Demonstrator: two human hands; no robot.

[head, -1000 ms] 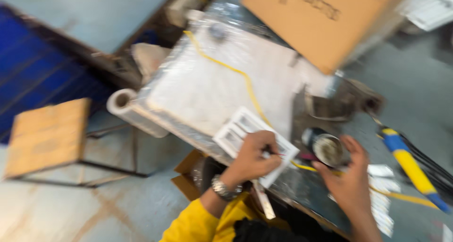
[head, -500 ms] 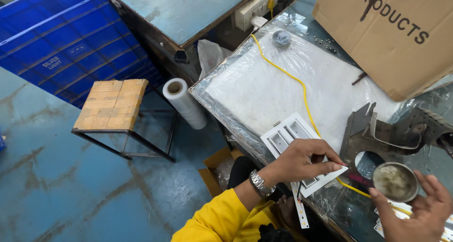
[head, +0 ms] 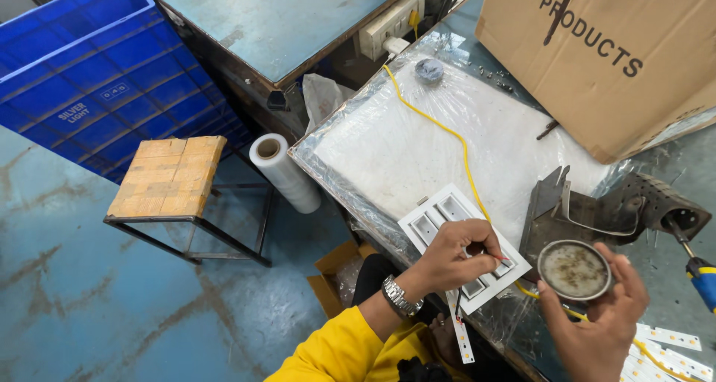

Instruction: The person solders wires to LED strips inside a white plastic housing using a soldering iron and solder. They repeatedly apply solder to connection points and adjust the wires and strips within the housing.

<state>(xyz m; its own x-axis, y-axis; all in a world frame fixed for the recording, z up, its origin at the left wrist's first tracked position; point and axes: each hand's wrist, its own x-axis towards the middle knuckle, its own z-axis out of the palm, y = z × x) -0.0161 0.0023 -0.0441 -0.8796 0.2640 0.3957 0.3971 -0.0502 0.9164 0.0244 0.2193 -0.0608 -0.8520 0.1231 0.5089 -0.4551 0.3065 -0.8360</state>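
Compared with half a second ago, the left hand [head: 455, 259] sits a little lower on the white rectangular plastic frame with small windows [head: 462, 244], and the right hand [head: 600, 319] has lifted its round shallow metal tin [head: 574, 269] slightly toward the middle right of the frame. That left hand, with a silver wristwatch [head: 401, 298] and a yellow sleeve [head: 335, 352], lies on the frame with fingertips pressed together, pinching a thin red wire end [head: 501, 257]. The right hand curls around the tin's rim from below, thumb on the left edge, fingers on the right. The tin's inside looks grey and crusted.

The white frame rests at lower centre on the edge of a plastic-wrapped white flat panel [head: 418, 147] that fills the middle of the frame. A thin yellow cable [head: 447, 132] runs across the panel from the upper centre down past the white frame. A dark bent metal bracket [head: 597, 207] lies just beside the tin, at middle right. A large brown cardboard box [head: 619, 54] fills the upper right. At left stand a wooden-topped stool [head: 168, 177], a roll of clear film [head: 283, 172] and a blue plastic crate [head: 97, 76]. Narrow white strips [head: 671, 348] lie at lower right.
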